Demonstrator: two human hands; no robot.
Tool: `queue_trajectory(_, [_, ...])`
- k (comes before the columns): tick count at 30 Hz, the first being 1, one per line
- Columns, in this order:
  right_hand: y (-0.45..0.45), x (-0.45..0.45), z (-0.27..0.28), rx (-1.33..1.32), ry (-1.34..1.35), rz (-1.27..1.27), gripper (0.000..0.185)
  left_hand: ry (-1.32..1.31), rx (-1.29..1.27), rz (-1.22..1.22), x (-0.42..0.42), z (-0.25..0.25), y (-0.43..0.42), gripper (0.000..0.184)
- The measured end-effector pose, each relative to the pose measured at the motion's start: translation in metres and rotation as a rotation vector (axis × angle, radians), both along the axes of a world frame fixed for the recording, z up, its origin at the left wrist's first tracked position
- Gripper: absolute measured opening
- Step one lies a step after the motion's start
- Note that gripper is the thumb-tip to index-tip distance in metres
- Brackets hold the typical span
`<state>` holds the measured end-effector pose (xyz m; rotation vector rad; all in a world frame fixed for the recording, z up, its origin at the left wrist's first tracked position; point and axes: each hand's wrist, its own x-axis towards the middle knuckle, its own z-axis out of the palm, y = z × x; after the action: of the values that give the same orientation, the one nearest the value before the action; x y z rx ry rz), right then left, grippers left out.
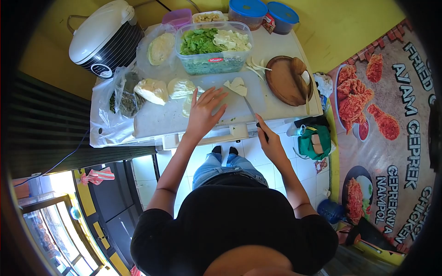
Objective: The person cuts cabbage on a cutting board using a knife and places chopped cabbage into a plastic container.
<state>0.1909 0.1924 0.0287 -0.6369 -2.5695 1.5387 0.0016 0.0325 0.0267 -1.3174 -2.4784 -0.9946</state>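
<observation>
My left hand (pixel 207 110) lies over the near part of a white cutting board (pixel 255 94), its fingers apart and nothing in it. My right hand (pixel 270 139) is closed round the black handle of a knife (pixel 250 106). The blade points away from me, its tip at a pale cut piece of cabbage (pixel 237 86) on the board. Left of my left hand sit cabbage chunks (pixel 180 87) and a larger cabbage piece (pixel 152 91). Behind the board stands a clear plastic tub (pixel 214 64) holding green leaves and pale shreds.
A rice cooker (pixel 108 39) stands at the back left, with plastic bags (pixel 126 99) before it. At right lies a round wooden dish (pixel 282 85), with cabbage strips (pixel 258 66) beside it. Two blue-lidded containers (pixel 282 13) stand at the back. The table's front edge (pixel 156 139) is near me.
</observation>
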Motion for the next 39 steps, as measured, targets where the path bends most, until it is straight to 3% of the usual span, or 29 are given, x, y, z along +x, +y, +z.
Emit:
queue_trajectory(11, [0.017, 0.006, 0.005, -0.054, 0.062, -0.164, 0.047, 0.062, -0.109, -0.160, 0.004, -0.021, 0.043, 0.042])
queue_trajectory(16, [0.016, 0.006, 0.005, -0.086, 0.050, -0.148, 0.046, -0.012, -0.153, -0.235, -0.001, -0.008, 0.013, 0.031])
queue_trajectory(24, [0.000, -0.023, 0.004, -0.128, 0.084, -0.006, 0.046, -0.053, 0.001, -0.131, 0.017, -0.020, 0.016, 0.024])
queue_trajectory(29, [0.002, -0.035, 0.005, -0.106, 0.070, 0.031, 0.046, -0.239, 0.149, -0.067, 0.015, -0.023, 0.021, 0.018])
queue_trajectory(35, [0.009, -0.036, 0.008, -0.099, -0.003, 0.019, 0.044, -0.037, 0.015, -0.169, -0.005, -0.005, 0.006, 0.019])
queue_trajectory(39, [0.011, -0.033, 0.012, -0.105, -0.032, -0.002, 0.044, -0.130, -0.002, -0.169, -0.015, -0.005, -0.001, 0.022])
